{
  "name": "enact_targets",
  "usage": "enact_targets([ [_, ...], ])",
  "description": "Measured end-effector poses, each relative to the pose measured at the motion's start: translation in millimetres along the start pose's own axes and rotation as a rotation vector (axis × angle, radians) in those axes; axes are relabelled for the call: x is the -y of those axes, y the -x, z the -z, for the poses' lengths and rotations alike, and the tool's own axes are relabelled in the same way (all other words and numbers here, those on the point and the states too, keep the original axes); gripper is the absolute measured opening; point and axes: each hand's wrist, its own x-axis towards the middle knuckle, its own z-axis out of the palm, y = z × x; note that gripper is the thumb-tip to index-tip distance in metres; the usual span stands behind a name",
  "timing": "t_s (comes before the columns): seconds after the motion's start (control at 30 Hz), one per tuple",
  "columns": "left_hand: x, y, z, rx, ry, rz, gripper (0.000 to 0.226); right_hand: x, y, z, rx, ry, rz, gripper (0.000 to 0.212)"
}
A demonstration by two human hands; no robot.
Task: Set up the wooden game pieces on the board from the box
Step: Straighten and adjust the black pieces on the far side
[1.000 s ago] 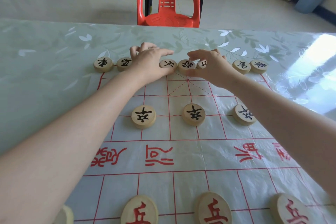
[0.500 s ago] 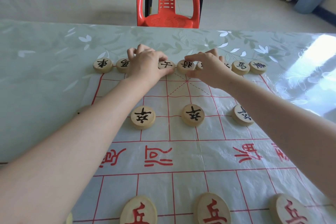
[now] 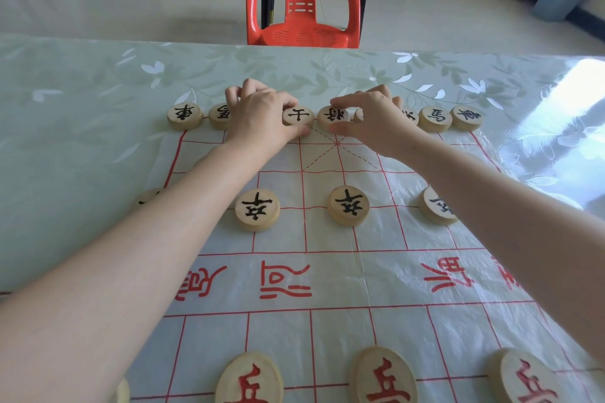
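A thin plastic board [image 3: 327, 271] with red grid lines lies on the table. Round wooden pieces with black characters stand in a row along its far edge. My left hand [image 3: 262, 118] pinches the black piece [image 3: 298, 116] left of centre between thumb and fingers. My right hand [image 3: 376, 118] pinches the centre black piece [image 3: 334, 116], and covers the pieces to its right. Three black soldier pieces [image 3: 257, 209] [image 3: 348, 205] [image 3: 437, 206] stand two rows nearer. Red-lettered pieces [image 3: 248, 379] [image 3: 383, 376] [image 3: 523, 376] stand along the near edge. The box is out of view.
The table has a pale green floral cover [image 3: 82, 108] under clear film. A red plastic chair [image 3: 302, 0] stands beyond the far edge. My left forearm hides part of a piece [image 3: 149, 196] at the board's left edge.
Both hands have closed their fingers onto the two middle pieces of the far row. The two pieces have shifted slightly along the row.
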Motion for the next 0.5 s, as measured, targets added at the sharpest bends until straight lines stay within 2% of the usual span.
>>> enact_targets([
  [0.3, -2.9, -0.7, 0.1, 0.006, -0.006, 0.036, 0.054, -6.9, -0.7, -3.3, -0.006, 0.015, 0.036, 0.056],
  [0.4, -3.0, -2.5, -0.2, 0.004, -0.019, 0.007, 0.065, -15.6, 5.5, 20.9, -0.074, -0.015, 0.063, 0.055],
  [0.5, -13.6, -4.2, 0.7, -0.006, -0.001, -0.039, 0.06, -41.5, 9.9, 51.7, -0.13, -0.001, -0.019, 0.048],
])
